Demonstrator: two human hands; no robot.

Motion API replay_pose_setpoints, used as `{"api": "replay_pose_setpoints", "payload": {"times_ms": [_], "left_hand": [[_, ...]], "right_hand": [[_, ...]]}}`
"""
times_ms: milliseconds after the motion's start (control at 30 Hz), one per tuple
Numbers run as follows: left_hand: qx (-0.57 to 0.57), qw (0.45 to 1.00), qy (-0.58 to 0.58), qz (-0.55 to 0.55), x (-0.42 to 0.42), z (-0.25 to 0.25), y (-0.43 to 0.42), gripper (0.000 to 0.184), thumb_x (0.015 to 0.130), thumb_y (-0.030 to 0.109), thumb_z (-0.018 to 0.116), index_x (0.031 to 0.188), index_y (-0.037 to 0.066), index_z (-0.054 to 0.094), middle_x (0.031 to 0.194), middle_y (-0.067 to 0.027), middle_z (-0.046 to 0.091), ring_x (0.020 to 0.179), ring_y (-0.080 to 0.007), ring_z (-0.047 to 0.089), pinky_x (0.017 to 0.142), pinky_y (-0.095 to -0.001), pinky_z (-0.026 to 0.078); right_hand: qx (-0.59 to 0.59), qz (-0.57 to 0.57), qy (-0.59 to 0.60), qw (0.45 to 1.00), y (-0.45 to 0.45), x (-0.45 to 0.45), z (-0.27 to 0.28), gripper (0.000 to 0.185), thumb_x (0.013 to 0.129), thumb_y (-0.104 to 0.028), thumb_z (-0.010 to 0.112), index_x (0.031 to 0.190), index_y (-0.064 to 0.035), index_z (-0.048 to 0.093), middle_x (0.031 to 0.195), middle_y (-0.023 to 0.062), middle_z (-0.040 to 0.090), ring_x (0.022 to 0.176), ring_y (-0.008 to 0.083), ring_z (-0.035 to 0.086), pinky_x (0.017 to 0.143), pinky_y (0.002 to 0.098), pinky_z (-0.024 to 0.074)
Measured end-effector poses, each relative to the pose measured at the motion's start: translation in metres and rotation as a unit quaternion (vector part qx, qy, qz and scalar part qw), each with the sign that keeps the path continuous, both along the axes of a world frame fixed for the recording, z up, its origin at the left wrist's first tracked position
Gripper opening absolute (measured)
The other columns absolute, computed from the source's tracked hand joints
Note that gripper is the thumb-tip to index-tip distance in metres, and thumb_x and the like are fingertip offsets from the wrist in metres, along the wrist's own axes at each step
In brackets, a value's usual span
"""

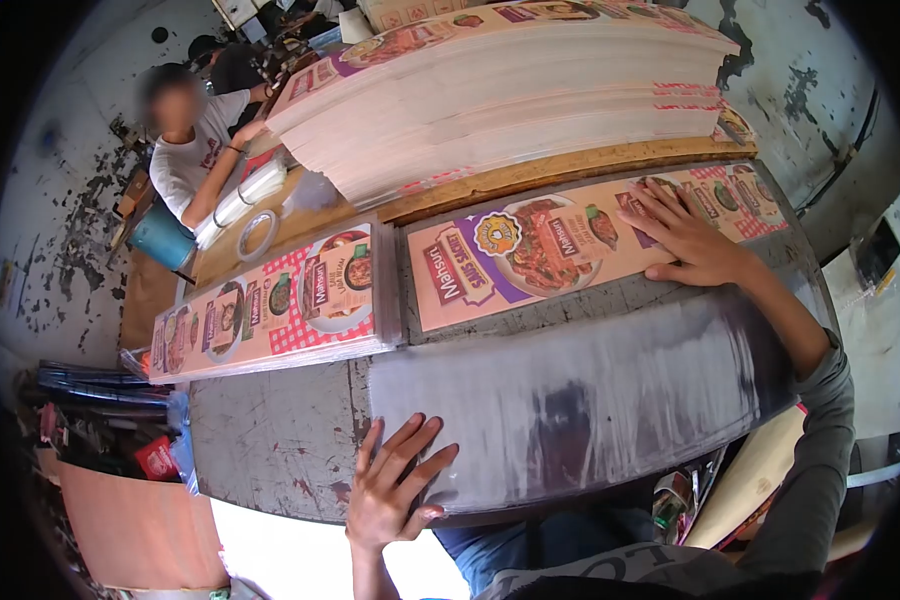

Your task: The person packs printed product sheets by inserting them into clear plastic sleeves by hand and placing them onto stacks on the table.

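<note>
My right hand (pixel 695 238) lies flat with fingers spread on a long printed sheet (pixel 550 248) with food pictures, which rests on the grey table. My left hand (pixel 392 485) has its fingers apart over the left end of a stack of clear plastic film (pixel 570 400) near the table's front edge. Neither hand holds anything. A pile of printed sheets in plastic (pixel 270 300) sits left of the single sheet.
A tall stack of printed sheets (pixel 530 95) stands on a wooden surface behind the grey table (pixel 270 430). A co-worker (pixel 195 145) sits at the back left beside a tape roll (pixel 258 236). Another person is partly visible behind. A blue bucket (pixel 162 238) stands at the left.
</note>
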State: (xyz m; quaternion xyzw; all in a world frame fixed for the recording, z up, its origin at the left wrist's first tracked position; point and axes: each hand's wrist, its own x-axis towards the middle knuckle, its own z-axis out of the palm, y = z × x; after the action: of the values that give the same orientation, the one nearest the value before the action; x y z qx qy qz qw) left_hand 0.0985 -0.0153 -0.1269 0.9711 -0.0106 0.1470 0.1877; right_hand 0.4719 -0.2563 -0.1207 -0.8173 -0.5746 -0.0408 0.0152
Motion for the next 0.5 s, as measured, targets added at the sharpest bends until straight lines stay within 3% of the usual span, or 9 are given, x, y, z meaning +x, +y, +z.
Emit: {"api": "replay_pose_setpoints", "payload": {"times_ms": [67,267,433,500], "left_hand": [[-0.008,1.000,-0.006,0.020,-0.001,-0.001,-0.002,0.055,0.084,0.057,0.032,0.106,0.015,0.062,0.119,-0.0081,0.053,0.116,-0.0249,0.045,0.103,-0.0487,0.018],[0.004,0.999,-0.038,0.022,-0.001,-0.002,-0.002,0.046,0.085,0.049,0.037,0.101,0.016,0.064,0.115,-0.0083,0.055,0.113,-0.0263,0.047,0.100,-0.0533,0.020],[-0.003,0.999,-0.040,0.032,-0.003,0.001,0.001,0.032,0.074,0.038,0.057,0.095,0.016,0.066,0.111,-0.0069,0.057,0.112,-0.0252,0.048,0.101,-0.0538,0.017],[0.041,0.998,-0.027,0.042,0.000,0.009,-0.005,0.032,0.072,0.038,0.058,0.094,0.016,0.066,0.110,-0.0064,0.057,0.112,-0.0251,0.048,0.102,-0.0542,0.015]], "right_hand": [[-0.003,-0.004,-0.001,1.000,-0.001,0.000,0.001,0.069,0.082,-0.052,0.046,0.136,-0.0162,0.025,0.143,0.0151,0.011,0.132,0.0353,0.007,0.104,0.0508,0.0070],[0.009,-0.029,-0.011,0.999,0.003,-0.006,0.002,0.068,0.082,-0.053,0.045,0.136,-0.0167,0.024,0.143,0.0149,0.013,0.132,0.0347,0.009,0.104,0.0493,0.0096],[0.031,-0.026,-0.058,0.997,0.005,-0.010,-0.004,0.064,0.083,-0.052,0.044,0.135,-0.0172,0.028,0.142,0.0160,0.015,0.131,0.0353,0.013,0.102,0.0516,0.0134],[0.032,-0.010,-0.074,0.997,0.004,-0.019,-0.001,0.063,0.084,-0.052,0.043,0.134,-0.0179,0.029,0.141,0.0166,0.017,0.130,0.0359,0.015,0.101,0.0526,0.0137]]}}
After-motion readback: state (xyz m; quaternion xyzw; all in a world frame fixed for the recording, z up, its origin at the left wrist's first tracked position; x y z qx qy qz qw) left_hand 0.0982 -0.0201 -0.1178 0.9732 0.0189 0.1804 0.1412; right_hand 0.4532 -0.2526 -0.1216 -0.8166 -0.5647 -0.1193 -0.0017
